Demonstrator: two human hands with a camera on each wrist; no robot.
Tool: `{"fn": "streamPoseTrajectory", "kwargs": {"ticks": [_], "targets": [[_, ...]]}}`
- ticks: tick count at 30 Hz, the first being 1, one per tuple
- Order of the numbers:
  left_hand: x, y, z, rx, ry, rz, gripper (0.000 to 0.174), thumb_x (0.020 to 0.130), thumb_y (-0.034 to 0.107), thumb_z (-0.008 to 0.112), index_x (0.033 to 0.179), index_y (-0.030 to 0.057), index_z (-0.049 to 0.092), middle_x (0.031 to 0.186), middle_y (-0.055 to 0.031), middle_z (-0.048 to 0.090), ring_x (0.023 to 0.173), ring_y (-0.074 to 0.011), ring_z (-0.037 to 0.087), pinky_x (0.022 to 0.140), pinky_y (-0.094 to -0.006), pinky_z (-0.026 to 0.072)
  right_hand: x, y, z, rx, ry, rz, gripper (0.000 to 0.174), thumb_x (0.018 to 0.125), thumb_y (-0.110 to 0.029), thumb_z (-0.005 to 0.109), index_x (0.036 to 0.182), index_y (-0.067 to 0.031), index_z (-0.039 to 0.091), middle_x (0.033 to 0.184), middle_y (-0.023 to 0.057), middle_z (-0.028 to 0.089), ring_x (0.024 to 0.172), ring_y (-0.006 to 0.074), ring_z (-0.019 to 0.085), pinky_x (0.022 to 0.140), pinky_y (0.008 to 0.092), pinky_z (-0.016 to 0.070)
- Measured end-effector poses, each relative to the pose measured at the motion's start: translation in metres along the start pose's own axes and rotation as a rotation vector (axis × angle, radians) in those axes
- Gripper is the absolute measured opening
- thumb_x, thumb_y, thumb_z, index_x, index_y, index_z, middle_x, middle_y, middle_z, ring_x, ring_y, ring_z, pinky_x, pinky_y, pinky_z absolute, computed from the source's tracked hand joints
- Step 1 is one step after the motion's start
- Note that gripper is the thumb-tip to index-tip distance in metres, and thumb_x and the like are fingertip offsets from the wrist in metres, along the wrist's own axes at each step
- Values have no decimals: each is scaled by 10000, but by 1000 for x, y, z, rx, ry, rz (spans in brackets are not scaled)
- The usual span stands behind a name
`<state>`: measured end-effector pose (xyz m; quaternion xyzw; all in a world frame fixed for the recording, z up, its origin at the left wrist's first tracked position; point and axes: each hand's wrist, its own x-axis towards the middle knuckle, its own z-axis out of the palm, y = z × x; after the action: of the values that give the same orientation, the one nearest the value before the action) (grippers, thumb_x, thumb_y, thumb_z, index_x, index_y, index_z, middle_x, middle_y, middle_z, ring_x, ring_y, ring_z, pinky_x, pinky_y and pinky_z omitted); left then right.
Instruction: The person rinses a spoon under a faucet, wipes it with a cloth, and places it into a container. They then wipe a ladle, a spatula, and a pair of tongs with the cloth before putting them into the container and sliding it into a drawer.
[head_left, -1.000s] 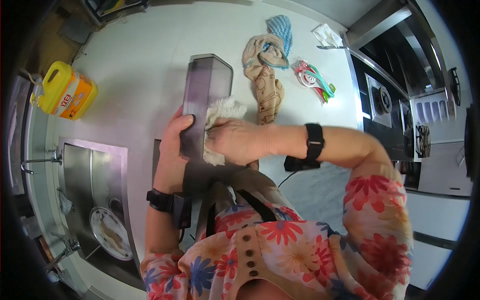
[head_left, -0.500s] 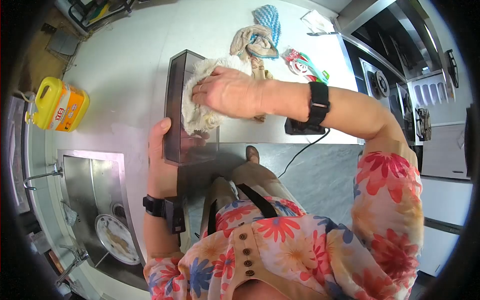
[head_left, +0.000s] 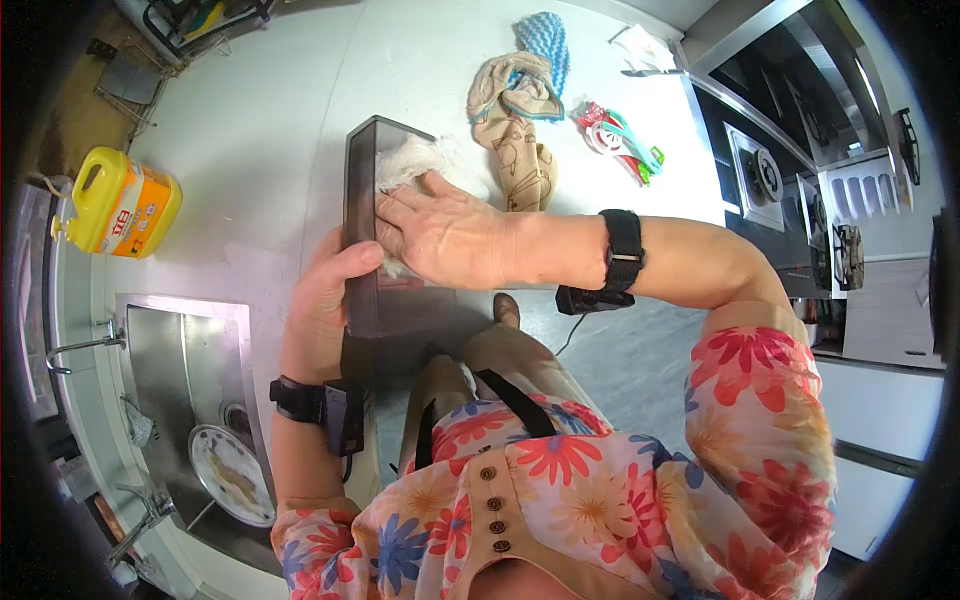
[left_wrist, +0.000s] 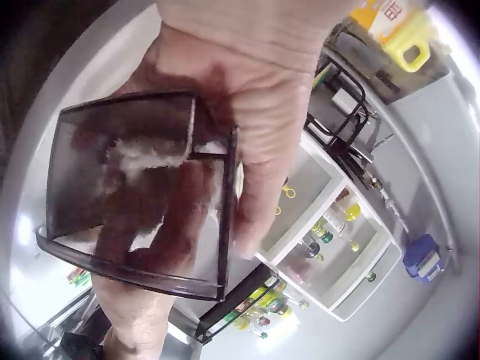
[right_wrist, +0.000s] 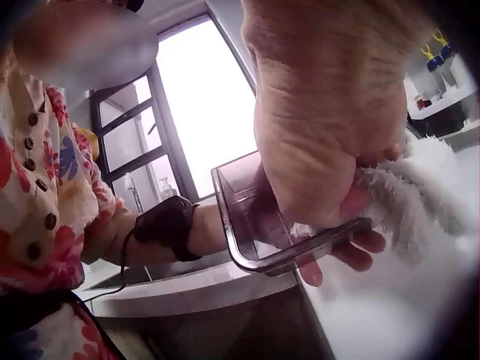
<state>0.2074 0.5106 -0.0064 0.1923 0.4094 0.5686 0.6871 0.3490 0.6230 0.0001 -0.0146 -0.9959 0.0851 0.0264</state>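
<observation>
A see-through smoky plastic bin (head_left: 362, 200) is held up over the counter's front edge, its open side facing right. My left hand (head_left: 335, 275) grips it from the left, thumb across the near wall and fingers spread behind it in the left wrist view. My right hand (head_left: 450, 232) reaches into the opening with a fluffy white cloth (head_left: 408, 162), pressing it against the inside. Part of the cloth (right_wrist: 412, 195) hangs out past the fingers in the right wrist view. The right fingertips are partly hidden by the bin wall and cloth.
Beige and blue cloths (head_left: 518, 135) lie on the counter, beside a cluster of red, white and teal items (head_left: 620, 142). A yellow jug (head_left: 125, 205) stands left. The sink (head_left: 160, 370) holds a plate (head_left: 230, 475). A stove (head_left: 755, 170) is at right.
My right hand has worked the cloth about the bin, from the side to over its opening, and now sits deeper inside. The bin has shifted and turned; my left thumb now lies over its wall.
</observation>
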Motion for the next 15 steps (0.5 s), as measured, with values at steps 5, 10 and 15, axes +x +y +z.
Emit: {"fn": "streamPoseTrajectory", "kwargs": {"ticks": [5, 10, 15], "targets": [[3, -2, 16, -61, 132, -28, 618, 667, 159, 646, 1226, 7, 433, 1033, -122, 561, 905, -228, 582, 731, -367, 516, 15, 13, 0, -152, 110, 101, 444, 695, -207, 630, 1050, 51, 561, 1107, 175, 512, 1079, 290, 477, 868, 408, 400], [21, -12, -2, 108, 134, 28, 622, 618, 160, 678, 1174, -6, 455, 980, -108, 561, 853, -209, 577, 675, -337, 503, 26, 22, 7, 11, -14, 304, 504, 647, -184, 670, 1065, 65, 540, 1139, 189, 514, 1092, 306, 476, 864, 425, 433], [17, -14, 3, 165, 165, 91, 605, 617, 151, 666, 1158, -22, 459, 936, -97, 564, 820, -205, 584, 683, -329, 506, 28, 23, 11, 38, -29, 401, 420, 637, -130, 645, 996, 71, 562, 1036, 160, 559, 1046, 299, 507, 873, 369, 441]]}}
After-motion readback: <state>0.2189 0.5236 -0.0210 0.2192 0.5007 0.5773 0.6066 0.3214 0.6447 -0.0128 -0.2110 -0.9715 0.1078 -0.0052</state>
